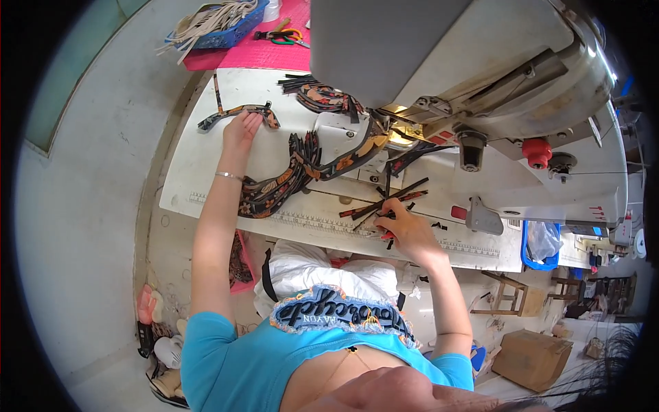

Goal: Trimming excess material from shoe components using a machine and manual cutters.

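Hands well apart, left hand (245, 128) touching a floral fabric strip (270, 115) on the surface's (189, 168) left, grip unclear, right hand (410, 230) curled at short dark strips (401, 195), hold unclear, floral bundle (274, 194) between, ruler markings (309, 221) along near edge, lettered patch (336, 314) on blue shirt (237, 367)

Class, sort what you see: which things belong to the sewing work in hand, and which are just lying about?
Work in hand:
patterned strip at the left hand
bundle of patterned strips
narrow strips at the right hand
sewing machine

Likely just lying about:
cardboard box
wooden stool
blue bin
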`<action>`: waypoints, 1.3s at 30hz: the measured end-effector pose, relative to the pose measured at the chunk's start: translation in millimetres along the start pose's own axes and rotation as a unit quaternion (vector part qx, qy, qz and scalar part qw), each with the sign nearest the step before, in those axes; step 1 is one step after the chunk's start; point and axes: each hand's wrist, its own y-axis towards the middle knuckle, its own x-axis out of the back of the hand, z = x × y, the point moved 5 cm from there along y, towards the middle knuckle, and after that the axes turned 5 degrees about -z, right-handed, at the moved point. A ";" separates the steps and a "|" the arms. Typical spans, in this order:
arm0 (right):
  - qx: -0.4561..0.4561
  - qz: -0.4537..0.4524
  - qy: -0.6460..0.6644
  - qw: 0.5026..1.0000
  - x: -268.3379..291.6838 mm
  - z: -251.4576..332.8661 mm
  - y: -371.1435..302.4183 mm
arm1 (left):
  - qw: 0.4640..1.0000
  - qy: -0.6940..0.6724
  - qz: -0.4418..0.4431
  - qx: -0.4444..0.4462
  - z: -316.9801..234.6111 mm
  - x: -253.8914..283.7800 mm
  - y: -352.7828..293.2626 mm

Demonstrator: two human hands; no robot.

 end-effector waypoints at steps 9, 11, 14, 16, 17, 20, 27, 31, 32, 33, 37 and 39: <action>0.124 -0.065 -0.039 0.989 7.5 -11.5 15.6 | 0.916 0.284 0.151 -0.239 -40.0 -43.7 -145.8; 0.137 -0.096 -0.045 0.985 21.4 -9.5 15.7 | 0.856 0.335 0.272 -0.285 -27.8 -69.8 -195.3; 0.120 -0.142 -0.029 0.982 44.1 -5.8 18.3 | 0.763 0.383 0.369 -0.368 -10.9 -103.9 -252.8; 0.135 -0.180 -0.029 0.974 50.0 -2.6 21.5 | 0.761 0.384 0.385 -0.354 -0.4 -115.7 -263.3; 0.135 -0.182 -0.030 0.974 49.3 -2.3 22.5 | 0.758 0.383 0.403 -0.340 2.5 -119.9 -266.1; 0.142 -0.167 -0.038 0.975 43.1 -3.8 23.3 | 0.766 0.430 0.381 -0.289 4.8 -123.2 -263.3; 0.198 -0.260 0.029 0.945 65.3 5.4 15.4 | 0.605 0.431 0.309 -0.594 -10.3 -131.1 -289.2; 0.157 -0.354 0.037 0.921 94.5 30.0 12.9 | 0.547 0.440 0.323 -0.634 -10.3 -130.8 -295.0; 0.156 -0.357 0.036 0.920 100.2 36.3 12.0 | 0.543 0.440 0.326 -0.636 -10.8 -131.8 -295.4; 0.131 -0.340 0.027 0.931 103.5 40.2 12.6 | 0.542 0.439 0.328 -0.637 -11.1 -132.5 -295.1; -0.011 -0.246 0.221 0.944 84.8 25.8 30.9 | 0.504 0.448 0.343 -0.655 -7.6 -135.4 -297.4; -0.051 -0.153 0.376 0.912 81.6 23.9 42.7 | 0.496 0.447 0.342 -0.661 -6.9 -135.2 -302.8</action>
